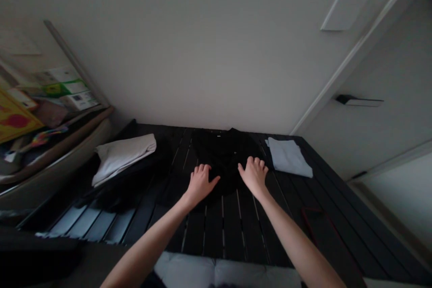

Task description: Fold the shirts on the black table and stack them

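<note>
Rising behind the scene, the grey wall [216, 54] backs the slatted dark worktop [232, 227], whose breadth gives each cloth its own place. At the worktop's centre, toward the wall, lies the black garment [222, 150], squarely before me, a position that presumably lets both arms reach it equally. Dark cloth [135, 182] lies to my left; on it rests the folded beige cloth [124, 155], stacked, I judge, to save room. Well apart, on my right, the folded pale cloth [289, 157] lies flat, its placing likely keeping the middle free for handling. My left hand [199, 183] and right hand [254, 176] are set at opposite sides of the garment's near part, palms down, a spacing suited to keeping the fabric even. On both, the fingers [201, 170] are slightly bent and the thumbs stand wide, pointing inward; no pinched fold shows, and against black fabric I cannot tell how firmly they press. Smallest is the white mark [218, 136] near the garment's far edge.
</note>
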Demonstrator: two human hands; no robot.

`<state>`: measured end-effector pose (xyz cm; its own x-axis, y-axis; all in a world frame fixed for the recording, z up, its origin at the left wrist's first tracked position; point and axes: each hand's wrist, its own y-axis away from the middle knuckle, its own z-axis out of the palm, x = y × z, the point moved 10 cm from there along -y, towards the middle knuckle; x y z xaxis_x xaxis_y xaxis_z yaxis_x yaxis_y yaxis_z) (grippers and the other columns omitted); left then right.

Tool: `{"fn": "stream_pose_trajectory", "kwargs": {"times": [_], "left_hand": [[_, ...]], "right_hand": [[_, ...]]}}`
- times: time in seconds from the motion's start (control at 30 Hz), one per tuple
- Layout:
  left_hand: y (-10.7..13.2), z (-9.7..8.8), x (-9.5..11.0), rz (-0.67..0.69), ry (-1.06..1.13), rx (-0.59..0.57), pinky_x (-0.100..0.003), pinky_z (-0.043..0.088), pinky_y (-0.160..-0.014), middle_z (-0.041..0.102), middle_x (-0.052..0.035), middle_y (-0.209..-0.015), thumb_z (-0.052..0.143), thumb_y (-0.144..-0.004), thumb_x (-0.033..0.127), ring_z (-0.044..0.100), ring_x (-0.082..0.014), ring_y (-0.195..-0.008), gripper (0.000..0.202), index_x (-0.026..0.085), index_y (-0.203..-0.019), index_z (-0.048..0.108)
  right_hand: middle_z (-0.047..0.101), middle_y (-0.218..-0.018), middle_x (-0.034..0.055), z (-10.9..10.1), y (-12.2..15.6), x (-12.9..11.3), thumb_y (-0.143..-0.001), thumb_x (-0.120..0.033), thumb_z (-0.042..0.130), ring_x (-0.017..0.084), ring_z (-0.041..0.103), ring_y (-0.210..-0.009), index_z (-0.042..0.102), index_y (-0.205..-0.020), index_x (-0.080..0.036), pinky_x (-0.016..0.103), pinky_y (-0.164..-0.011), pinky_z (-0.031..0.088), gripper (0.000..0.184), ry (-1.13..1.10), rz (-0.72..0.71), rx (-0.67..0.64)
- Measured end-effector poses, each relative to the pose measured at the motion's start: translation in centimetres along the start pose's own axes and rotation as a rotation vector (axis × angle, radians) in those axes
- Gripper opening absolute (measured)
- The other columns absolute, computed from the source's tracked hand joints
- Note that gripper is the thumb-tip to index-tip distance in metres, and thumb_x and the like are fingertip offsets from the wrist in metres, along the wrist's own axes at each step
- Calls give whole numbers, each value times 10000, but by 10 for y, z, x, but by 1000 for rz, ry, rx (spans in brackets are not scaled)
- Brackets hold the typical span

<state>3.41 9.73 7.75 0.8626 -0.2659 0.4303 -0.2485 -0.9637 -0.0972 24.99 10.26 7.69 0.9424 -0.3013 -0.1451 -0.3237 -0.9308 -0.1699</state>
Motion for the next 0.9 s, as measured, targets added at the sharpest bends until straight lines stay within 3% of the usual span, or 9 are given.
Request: {"fn": "stream_pose_trajectory", "kwargs": {"times": [0.13,0.23,0.3,0.4,0.53,0.67,0.77,0.83,0.9], "left_hand": [[36,5,13,7,18,-65,-379,461,-828,589,-116,-1152,551,-824,593,598,-272,-1016,551,166,-1169,502],[51,9,17,20,-68,-97,-388,446,-853,634,-107,-1079,596,-839,430,607,-283,-1012,364,163,-1082,556],[55,12,14,21,-59,-112,-365,442,-851,662,-90,-990,523,-890,297,624,-259,-973,172,174,-987,594],[55,3,2,-3,116,-72,-298,451,-772,672,-73,-922,431,-932,266,645,-214,-877,193,192,-907,608],[47,-42,-32,-102,333,150,-251,421,-657,648,-40,-819,414,-936,375,608,-168,-731,267,186,-871,592],[44,-87,-77,-239,454,304,-221,345,-534,551,11,-658,450,-891,472,507,-126,-592,341,174,-769,561],[43,-95,-105,-331,573,240,-216,334,-479,589,6,-701,443,-875,476,485,-108,-510,342,168,-821,580],[49,-93,-115,-405,532,199,-227,371,-487,635,-14,-785,439,-873,424,505,-107,-485,296,170,-887,592],[60,-93,-111,-420,436,236,-247,425,-551,650,-33,-851,439,-877,374,566,-127,-551,249,179,-924,586]], "right_hand": [[615,-988,170,6,41,-35,-932,-499,403,313,505,-1030,629,-931,-132,405,-847,346,431,-52,-88,-28],[632,-959,167,12,56,-51,-931,-483,416,321,504,-1029,649,-887,-135,407,-839,343,421,-91,-91,-75],[638,-970,163,15,58,-55,-927,-401,448,324,499,-1037,652,-891,-139,403,-825,344,333,-117,-66,-100],[639,-993,145,10,57,-52,-911,-271,456,311,497,-1032,644,-877,-154,384,-795,345,224,-163,-34,-99],[638,-985,124,-19,53,-28,-899,-235,439,289,498,-987,624,-871,-165,352,-745,332,200,-189,4,1],[645,-926,122,-60,45,28,-894,-265,436,277,514,-904,615,-887,-160,336,-711,319,208,-204,101,184],[660,-914,138,-77,37,70,-898,-288,433,275,538,-868,622,-919,-138,341,-730,337,242,-220,164,289],[666,-914,155,-70,34,84,-908,-291,423,275,560,-859,629,-933,-117,345,-747,355,271,-211,173,256],[662,-919,179,-53,39,86,-928,-327,402,283,582,-858,633,-963,-87,352,-750,376,334,-186,184,168]]}}
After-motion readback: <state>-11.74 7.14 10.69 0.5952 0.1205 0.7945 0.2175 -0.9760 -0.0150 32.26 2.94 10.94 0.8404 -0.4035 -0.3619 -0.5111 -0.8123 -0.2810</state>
